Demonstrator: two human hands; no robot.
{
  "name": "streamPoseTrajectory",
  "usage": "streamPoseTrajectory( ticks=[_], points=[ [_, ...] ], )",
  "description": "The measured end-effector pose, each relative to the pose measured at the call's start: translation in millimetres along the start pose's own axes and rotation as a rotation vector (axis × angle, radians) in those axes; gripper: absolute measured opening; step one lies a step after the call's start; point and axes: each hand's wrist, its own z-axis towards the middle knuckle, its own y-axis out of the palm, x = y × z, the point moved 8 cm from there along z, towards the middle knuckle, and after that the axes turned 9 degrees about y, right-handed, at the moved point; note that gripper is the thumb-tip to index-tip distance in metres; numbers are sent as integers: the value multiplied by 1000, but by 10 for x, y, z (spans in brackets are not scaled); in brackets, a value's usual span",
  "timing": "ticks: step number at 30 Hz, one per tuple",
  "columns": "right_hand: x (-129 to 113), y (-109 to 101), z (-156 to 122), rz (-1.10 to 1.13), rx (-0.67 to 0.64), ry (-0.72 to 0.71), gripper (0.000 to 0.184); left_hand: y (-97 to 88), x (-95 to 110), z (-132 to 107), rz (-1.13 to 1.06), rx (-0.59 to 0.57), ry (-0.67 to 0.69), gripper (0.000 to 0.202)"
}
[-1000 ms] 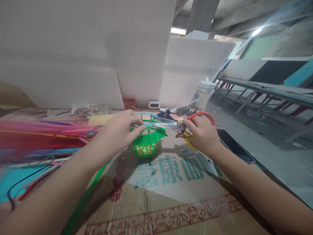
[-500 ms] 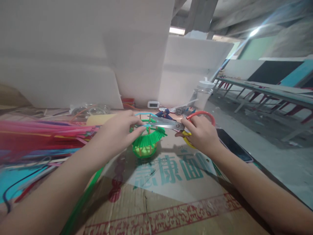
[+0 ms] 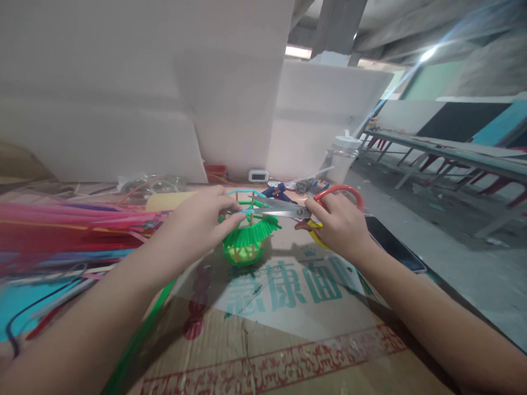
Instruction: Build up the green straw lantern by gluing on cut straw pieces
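Observation:
My left hand (image 3: 206,216) pinches a short light-blue pipe cleaner (image 3: 247,211) between thumb and fingers. Scissors (image 3: 284,210), with one red and one yellow handle loop, are in my right hand (image 3: 340,222). Their blades are parted and point left, reaching the blue piece by my left fingertips. Just below and behind the blades stands a small green craft frame (image 3: 247,237) with thin brown sticks, a fringed green band and a yellow-green base. A light-blue rim shows at its top. My left fingers hide part of the frame.
Pink and red pipe cleaners (image 3: 82,222) lie in a heap at left; a green bundle (image 3: 142,334) is under my left forearm. A phone (image 3: 393,244) lies at right, a clear bottle (image 3: 342,159) behind. A small white clock (image 3: 258,175) stands against the white board (image 3: 234,109).
Both hands, the scissors and the green frame stay almost exactly where they were. The scissor blades still reach the blue pipe cleaner.

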Motion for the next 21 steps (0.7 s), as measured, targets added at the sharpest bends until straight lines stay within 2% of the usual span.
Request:
streamPoseTrajectory(
  ticks=[6, 11, 17, 21],
  points=[
    [28, 31, 8, 21, -32, 17, 48, 6, -2, 6, 13, -6, -12, 28],
    [1, -19, 15, -8, 10, -9, 50, 10, -7, -2, 8, -8, -13, 27],
    [-2, -29, 11, -15, 21, 1, 42, -14, 1, 2, 5, 12, 2, 28],
    [-3, -44, 11, -17, 43, 2, 43, -19, -7, 2, 11, 22, -3, 26]
  ],
)
